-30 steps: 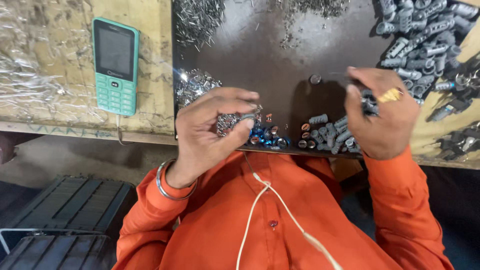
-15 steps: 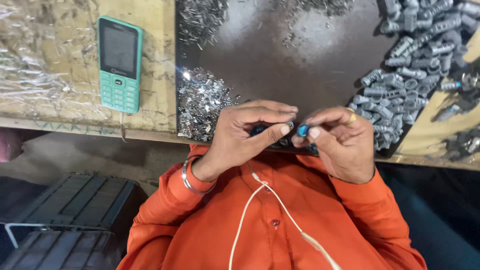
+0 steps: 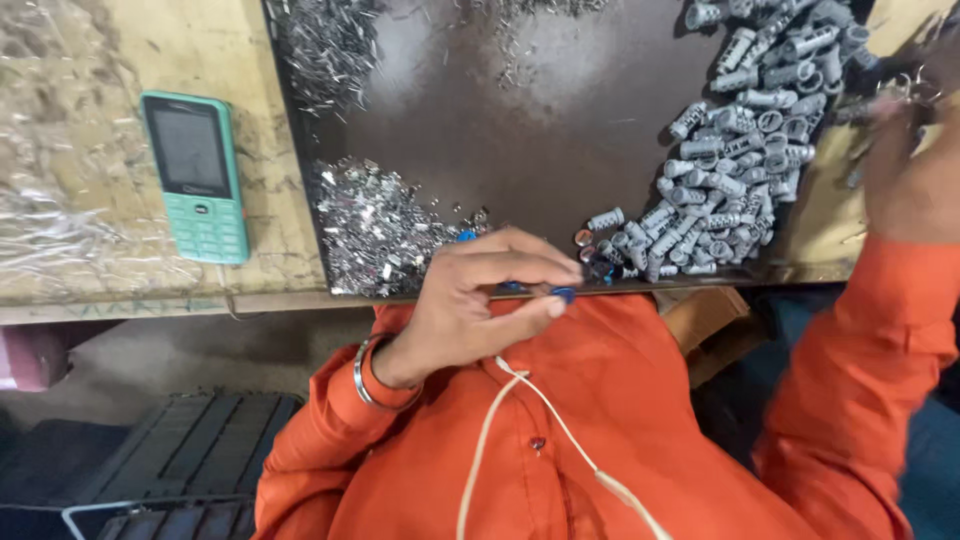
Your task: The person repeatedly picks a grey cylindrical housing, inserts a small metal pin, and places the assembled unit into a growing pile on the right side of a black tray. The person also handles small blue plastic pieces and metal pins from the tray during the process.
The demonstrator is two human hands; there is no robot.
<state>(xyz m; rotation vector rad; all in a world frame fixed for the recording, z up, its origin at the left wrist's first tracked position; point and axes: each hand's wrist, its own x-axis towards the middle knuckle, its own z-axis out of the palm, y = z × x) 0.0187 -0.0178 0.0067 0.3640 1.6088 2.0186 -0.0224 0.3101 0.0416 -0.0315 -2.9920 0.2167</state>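
Observation:
My left hand hovers at the near edge of a dark metal tray, fingers curled around a small blue part pinched at the fingertips. My right hand, blurred, is far out at the tray's right edge among small metal pieces; whether it holds anything is unclear. A heap of grey cylindrical plugs fills the tray's right side. A pile of shiny small metal clips lies just left of my left hand. A few small coloured caps sit at the tray's near edge.
A teal push-button phone lies on the wooden bench left of the tray. More metal clips sit at the tray's far left. A white cord hangs over my orange shirt. Dark crates stand below the bench.
My hands were together at the tray's near edge; now the right hand has swung out to the far right. The left hand stays near the edge with the blue part.

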